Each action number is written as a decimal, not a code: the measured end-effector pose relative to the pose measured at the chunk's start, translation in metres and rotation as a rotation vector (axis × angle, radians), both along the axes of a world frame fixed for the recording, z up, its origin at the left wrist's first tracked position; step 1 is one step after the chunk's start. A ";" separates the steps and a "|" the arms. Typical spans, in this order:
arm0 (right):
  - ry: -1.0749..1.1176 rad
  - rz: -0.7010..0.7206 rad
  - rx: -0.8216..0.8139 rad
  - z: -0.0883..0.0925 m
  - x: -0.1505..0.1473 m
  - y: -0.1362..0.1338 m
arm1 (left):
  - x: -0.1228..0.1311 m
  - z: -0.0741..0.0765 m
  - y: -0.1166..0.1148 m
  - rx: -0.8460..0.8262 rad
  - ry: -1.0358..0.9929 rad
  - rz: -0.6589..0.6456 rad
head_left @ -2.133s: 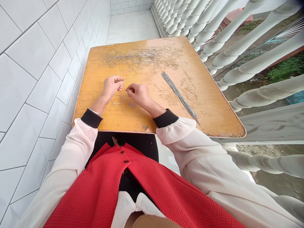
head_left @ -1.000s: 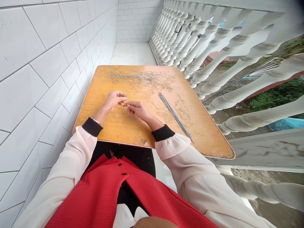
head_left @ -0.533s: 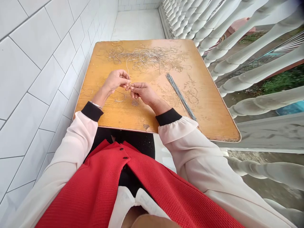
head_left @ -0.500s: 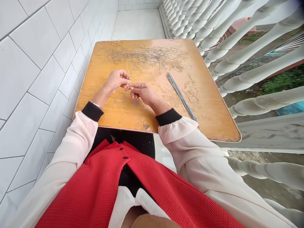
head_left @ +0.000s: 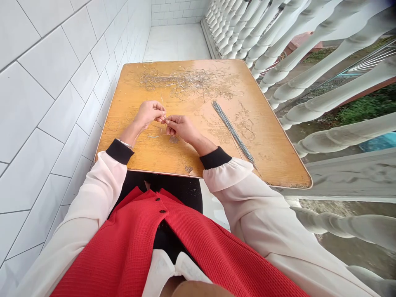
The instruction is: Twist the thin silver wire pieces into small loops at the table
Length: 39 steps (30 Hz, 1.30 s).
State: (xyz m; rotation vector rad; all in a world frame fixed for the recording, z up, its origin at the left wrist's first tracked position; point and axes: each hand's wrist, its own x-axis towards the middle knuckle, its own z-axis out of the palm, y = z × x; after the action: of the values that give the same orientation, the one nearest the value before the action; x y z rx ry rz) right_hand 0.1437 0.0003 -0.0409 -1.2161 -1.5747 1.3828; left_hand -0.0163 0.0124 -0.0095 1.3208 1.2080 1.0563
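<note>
One wire tangle (head_left: 175, 78) — beyond right hand (head_left: 183, 128) | grey bundle (head_left: 233, 132) — rightward

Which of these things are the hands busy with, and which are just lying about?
In use:
thin strand, pinched between left hand and right hand
table, under the work
probably the silvery tangle and grey bundle, though neither is held

Just about:
short loose curl, apparently
tiled wall
white balustrade
</note>
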 end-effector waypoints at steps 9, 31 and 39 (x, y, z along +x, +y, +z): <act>0.032 -0.210 0.213 0.000 0.017 0.012 | -0.029 0.076 0.020 0.232 0.014 0.224; -0.411 -0.037 0.190 -0.018 0.019 0.024 | 0.015 -0.013 0.011 -0.100 0.003 0.147; -0.602 -0.050 0.343 -0.009 0.017 0.014 | 0.015 -0.012 0.006 -0.127 -0.041 0.110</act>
State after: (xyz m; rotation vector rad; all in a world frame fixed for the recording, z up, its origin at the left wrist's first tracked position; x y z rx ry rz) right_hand 0.1605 0.0143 -0.0499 -1.5178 -2.0600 0.6909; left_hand -0.0011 0.0186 -0.0211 1.1408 1.3068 1.0611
